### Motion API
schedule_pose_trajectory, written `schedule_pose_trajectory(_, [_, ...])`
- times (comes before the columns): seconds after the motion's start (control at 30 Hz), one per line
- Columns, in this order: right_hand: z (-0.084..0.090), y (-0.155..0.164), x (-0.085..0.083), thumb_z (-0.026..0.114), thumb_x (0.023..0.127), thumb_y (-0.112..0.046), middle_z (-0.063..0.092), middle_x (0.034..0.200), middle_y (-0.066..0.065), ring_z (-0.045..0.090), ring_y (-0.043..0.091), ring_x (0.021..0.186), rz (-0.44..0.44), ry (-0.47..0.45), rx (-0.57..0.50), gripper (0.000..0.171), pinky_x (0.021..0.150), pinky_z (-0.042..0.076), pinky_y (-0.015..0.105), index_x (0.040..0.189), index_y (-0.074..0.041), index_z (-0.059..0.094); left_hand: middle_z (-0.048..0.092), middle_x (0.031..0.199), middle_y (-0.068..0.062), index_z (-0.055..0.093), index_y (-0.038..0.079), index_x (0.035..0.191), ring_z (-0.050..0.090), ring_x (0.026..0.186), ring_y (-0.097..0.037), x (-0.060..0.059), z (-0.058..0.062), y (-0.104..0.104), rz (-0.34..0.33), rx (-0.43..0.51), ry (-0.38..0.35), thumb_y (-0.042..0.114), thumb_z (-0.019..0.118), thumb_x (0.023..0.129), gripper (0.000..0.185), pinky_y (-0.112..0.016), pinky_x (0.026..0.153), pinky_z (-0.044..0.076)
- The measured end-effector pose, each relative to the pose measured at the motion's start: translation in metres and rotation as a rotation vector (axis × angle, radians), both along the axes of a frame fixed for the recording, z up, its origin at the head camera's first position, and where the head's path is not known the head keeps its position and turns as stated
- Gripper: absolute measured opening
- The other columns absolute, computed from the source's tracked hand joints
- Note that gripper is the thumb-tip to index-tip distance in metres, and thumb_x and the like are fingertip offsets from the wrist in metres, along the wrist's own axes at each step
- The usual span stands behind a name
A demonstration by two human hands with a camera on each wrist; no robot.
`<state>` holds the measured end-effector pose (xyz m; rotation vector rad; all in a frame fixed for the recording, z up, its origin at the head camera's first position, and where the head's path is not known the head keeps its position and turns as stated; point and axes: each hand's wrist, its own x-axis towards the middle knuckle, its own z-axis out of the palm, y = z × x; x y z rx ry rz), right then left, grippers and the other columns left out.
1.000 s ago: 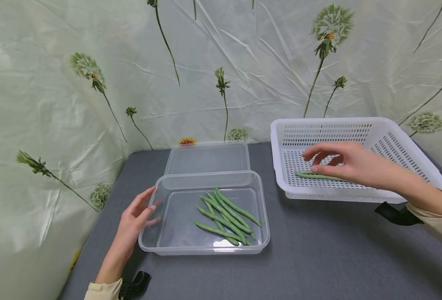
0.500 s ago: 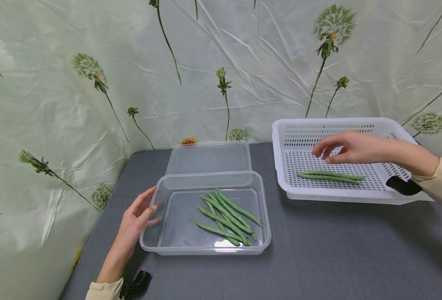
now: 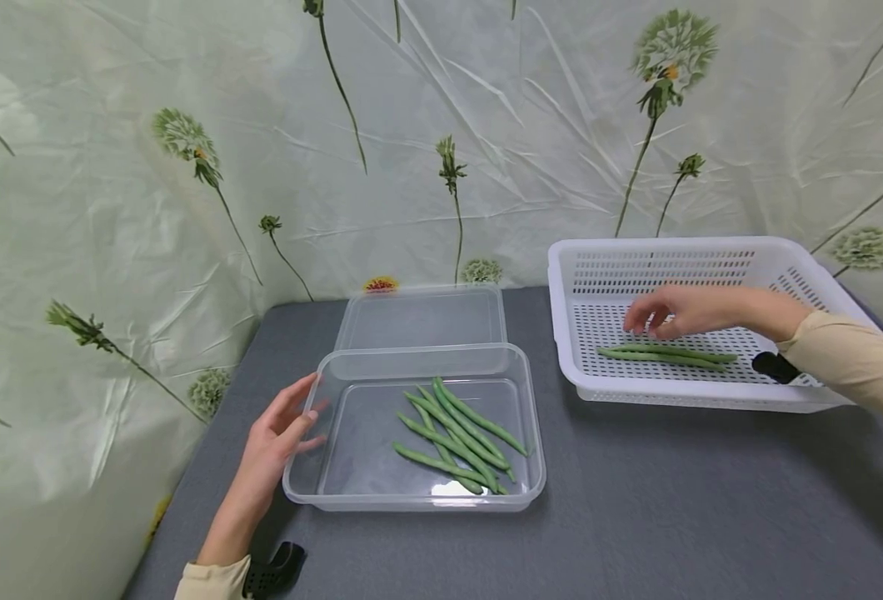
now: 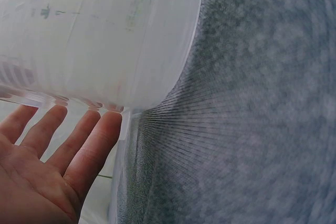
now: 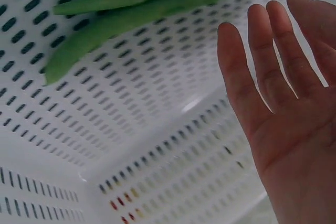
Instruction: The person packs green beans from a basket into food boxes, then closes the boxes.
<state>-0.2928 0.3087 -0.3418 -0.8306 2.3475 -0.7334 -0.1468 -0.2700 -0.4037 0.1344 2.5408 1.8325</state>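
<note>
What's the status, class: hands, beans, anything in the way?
Left hand open, fingers against the clear container. Right hand open, empty, above two green beans in the white basket. Nothing between hand and beans.

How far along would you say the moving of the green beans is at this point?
Done: two green beans lie in the white basket. In hand: nothing; the right hand hovers open above them, and the left hand touches the clear container. Left: about six beans in that container.

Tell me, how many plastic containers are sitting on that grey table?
2: a clear tub with beans by the left hand, and a white basket on the right, under the right hand.
</note>
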Motion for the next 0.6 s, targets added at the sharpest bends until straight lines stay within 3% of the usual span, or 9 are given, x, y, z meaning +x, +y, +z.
schedule_pose_trajectory(0.17, [-0.014,0.004,-0.006,0.065,0.084,0.008,0.062,0.105,0.005,0.060,0.024,0.099,0.061,-0.029,0.009,0.032,0.083,0.051,0.031,0.115,-0.003,0.065,0.035,0.155,-0.007,0.037,0.018,0.152,0.052,0.124,-0.011,0.000,0.000,0.000,0.001,0.001,-0.001,0.022,0.052,0.104,0.051,-0.039,0.085,0.054])
schedule_pose_trajectory(0.4, [-0.018,0.000,-0.009,0.073,0.078,0.003,0.058,0.100,0.004,0.056,0.019,0.093,-0.001,-0.094,0.100,0.040,0.079,0.049,0.030,0.116,-0.007,0.064,0.035,0.155,-0.007,0.037,0.018,0.152,0.051,0.127,-0.016,-0.001,0.000,0.000,0.005,-0.004,-0.002,0.020,0.052,0.104,0.050,-0.037,0.084,0.054])
schedule_pose_trajectory(0.6, [-0.021,0.001,-0.008,0.074,0.079,0.002,0.054,0.090,0.005,0.053,0.018,0.084,0.001,-0.112,0.081,0.035,0.073,0.047,0.027,0.110,-0.007,0.064,0.035,0.155,-0.005,0.037,0.019,0.152,0.050,0.128,-0.021,-0.001,-0.001,-0.001,0.002,0.001,-0.008,0.021,0.052,0.104,0.050,-0.035,0.084,0.054])
